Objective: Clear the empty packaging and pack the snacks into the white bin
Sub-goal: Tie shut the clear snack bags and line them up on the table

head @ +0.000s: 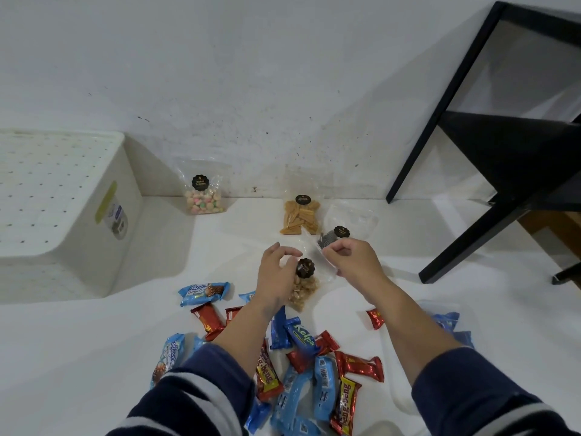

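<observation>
Clear plastic of the peanut bag (303, 287) is pinched at its top by our left hand (276, 273) and right hand (353, 259). We see the white bin (63, 196) far left, upside down, near the wall.

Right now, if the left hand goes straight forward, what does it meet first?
Probably the stick-snack bag; the left hand points up-right from the nut bag it holds, though depth is unclear.

White bin (103, 171), red and blue wrappers (301, 357), striped navy sleeves (195, 401).
</observation>
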A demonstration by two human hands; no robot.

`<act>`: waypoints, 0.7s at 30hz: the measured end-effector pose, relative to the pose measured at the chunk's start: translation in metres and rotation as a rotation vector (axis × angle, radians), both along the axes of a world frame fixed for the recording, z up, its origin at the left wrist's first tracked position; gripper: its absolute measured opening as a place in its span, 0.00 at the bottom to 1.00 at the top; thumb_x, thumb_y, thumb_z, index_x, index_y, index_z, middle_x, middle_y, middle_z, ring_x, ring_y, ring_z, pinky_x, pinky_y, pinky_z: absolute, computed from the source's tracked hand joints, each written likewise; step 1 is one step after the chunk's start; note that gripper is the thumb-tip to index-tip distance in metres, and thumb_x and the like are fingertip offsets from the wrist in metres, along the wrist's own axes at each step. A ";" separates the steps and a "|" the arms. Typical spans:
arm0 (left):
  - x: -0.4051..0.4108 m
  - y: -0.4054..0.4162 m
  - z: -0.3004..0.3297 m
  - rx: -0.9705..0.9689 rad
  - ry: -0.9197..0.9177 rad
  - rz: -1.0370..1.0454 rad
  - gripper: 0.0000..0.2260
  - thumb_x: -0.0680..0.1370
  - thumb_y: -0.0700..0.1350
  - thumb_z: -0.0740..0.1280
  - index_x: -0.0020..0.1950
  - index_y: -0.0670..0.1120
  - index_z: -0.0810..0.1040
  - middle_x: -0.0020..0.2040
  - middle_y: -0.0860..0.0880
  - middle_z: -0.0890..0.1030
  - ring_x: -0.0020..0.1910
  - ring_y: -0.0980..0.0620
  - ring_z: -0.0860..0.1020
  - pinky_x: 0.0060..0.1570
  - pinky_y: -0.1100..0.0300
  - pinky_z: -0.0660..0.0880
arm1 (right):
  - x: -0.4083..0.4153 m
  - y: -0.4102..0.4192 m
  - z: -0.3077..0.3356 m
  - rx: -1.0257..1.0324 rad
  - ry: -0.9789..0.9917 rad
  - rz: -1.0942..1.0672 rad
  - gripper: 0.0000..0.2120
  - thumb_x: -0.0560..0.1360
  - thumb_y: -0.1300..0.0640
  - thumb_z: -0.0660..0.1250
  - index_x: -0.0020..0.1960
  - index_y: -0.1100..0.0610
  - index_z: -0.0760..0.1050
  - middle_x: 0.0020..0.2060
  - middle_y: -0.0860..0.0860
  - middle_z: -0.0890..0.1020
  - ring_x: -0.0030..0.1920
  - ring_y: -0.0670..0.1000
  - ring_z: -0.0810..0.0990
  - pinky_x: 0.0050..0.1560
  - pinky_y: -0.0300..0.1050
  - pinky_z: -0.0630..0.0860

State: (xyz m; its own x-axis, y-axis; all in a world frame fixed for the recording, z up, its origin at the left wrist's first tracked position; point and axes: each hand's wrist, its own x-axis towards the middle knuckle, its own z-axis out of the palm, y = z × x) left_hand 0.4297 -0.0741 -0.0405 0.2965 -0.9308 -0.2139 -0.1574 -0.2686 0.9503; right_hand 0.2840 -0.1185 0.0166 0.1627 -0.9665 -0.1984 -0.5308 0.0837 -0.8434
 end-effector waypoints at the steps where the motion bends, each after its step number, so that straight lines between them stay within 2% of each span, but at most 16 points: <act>1: -0.003 -0.004 0.005 -0.007 0.050 0.031 0.07 0.77 0.51 0.63 0.46 0.52 0.80 0.70 0.47 0.69 0.71 0.52 0.65 0.71 0.54 0.61 | 0.002 0.001 -0.001 -0.008 -0.001 0.007 0.04 0.74 0.55 0.69 0.40 0.52 0.80 0.37 0.47 0.81 0.40 0.46 0.78 0.48 0.48 0.78; 2: -0.005 -0.007 0.008 -0.017 0.069 0.052 0.10 0.76 0.57 0.64 0.43 0.53 0.80 0.68 0.46 0.72 0.70 0.51 0.67 0.70 0.49 0.63 | 0.004 0.002 -0.001 -0.020 0.000 0.018 0.04 0.74 0.55 0.70 0.41 0.54 0.80 0.36 0.46 0.81 0.38 0.45 0.77 0.46 0.45 0.77; 3: -0.006 -0.009 0.012 -0.021 0.077 0.072 0.12 0.75 0.59 0.64 0.41 0.53 0.80 0.67 0.46 0.73 0.70 0.50 0.68 0.70 0.48 0.64 | 0.006 0.004 -0.001 -0.034 0.004 0.030 0.04 0.74 0.55 0.70 0.42 0.55 0.80 0.35 0.45 0.80 0.37 0.43 0.77 0.43 0.40 0.75; 5: -0.009 -0.012 0.016 -0.010 0.084 0.092 0.11 0.76 0.56 0.67 0.39 0.52 0.79 0.68 0.46 0.73 0.71 0.50 0.67 0.70 0.52 0.63 | 0.007 0.006 -0.001 -0.060 0.016 0.047 0.04 0.74 0.55 0.70 0.43 0.56 0.81 0.34 0.43 0.80 0.34 0.40 0.75 0.39 0.33 0.71; 7: -0.010 -0.013 0.015 -0.027 0.086 0.095 0.10 0.76 0.53 0.68 0.37 0.52 0.79 0.68 0.46 0.73 0.70 0.50 0.68 0.69 0.51 0.64 | 0.007 0.007 -0.003 -0.072 0.030 0.051 0.05 0.74 0.55 0.70 0.44 0.56 0.81 0.34 0.42 0.80 0.34 0.39 0.76 0.36 0.28 0.69; 11: -0.009 -0.012 0.011 -0.026 0.097 0.089 0.06 0.76 0.52 0.68 0.44 0.52 0.83 0.71 0.51 0.69 0.69 0.50 0.69 0.69 0.49 0.65 | 0.007 0.009 -0.006 -0.076 -0.020 0.018 0.06 0.75 0.55 0.69 0.48 0.57 0.83 0.37 0.44 0.82 0.35 0.40 0.77 0.38 0.32 0.70; 13: -0.009 -0.011 0.010 -0.044 0.083 0.090 0.08 0.76 0.51 0.69 0.48 0.50 0.84 0.71 0.52 0.69 0.69 0.52 0.68 0.69 0.50 0.65 | 0.008 0.009 -0.007 -0.100 -0.015 0.004 0.06 0.73 0.55 0.71 0.47 0.57 0.83 0.36 0.44 0.82 0.36 0.39 0.78 0.37 0.28 0.71; 17: -0.010 -0.011 0.009 -0.058 0.114 0.103 0.06 0.76 0.50 0.69 0.47 0.51 0.84 0.70 0.54 0.70 0.69 0.53 0.68 0.70 0.51 0.65 | 0.009 0.008 -0.009 -0.152 0.091 -0.014 0.05 0.73 0.57 0.70 0.44 0.57 0.83 0.35 0.44 0.81 0.36 0.37 0.77 0.36 0.27 0.70; 19: -0.011 -0.011 0.008 -0.062 0.101 0.097 0.06 0.76 0.50 0.69 0.47 0.50 0.84 0.70 0.54 0.69 0.69 0.53 0.68 0.70 0.53 0.65 | 0.011 0.006 -0.010 -0.176 0.158 -0.021 0.05 0.73 0.57 0.69 0.43 0.57 0.83 0.34 0.45 0.81 0.35 0.39 0.77 0.37 0.29 0.70; 21: -0.011 -0.011 0.008 -0.062 0.090 0.083 0.07 0.76 0.50 0.69 0.48 0.49 0.84 0.70 0.54 0.69 0.69 0.53 0.68 0.70 0.53 0.64 | 0.012 0.003 -0.012 -0.156 0.158 -0.035 0.06 0.73 0.56 0.68 0.44 0.58 0.81 0.35 0.48 0.82 0.37 0.45 0.79 0.40 0.38 0.77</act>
State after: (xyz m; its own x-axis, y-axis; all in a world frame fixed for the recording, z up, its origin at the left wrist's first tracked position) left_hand 0.4187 -0.0851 -0.0321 0.3551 -0.9162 -0.1857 -0.0503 -0.2170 0.9749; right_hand 0.2961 -0.1154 0.0049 0.1073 -0.9920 -0.0669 -0.6568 -0.0202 -0.7538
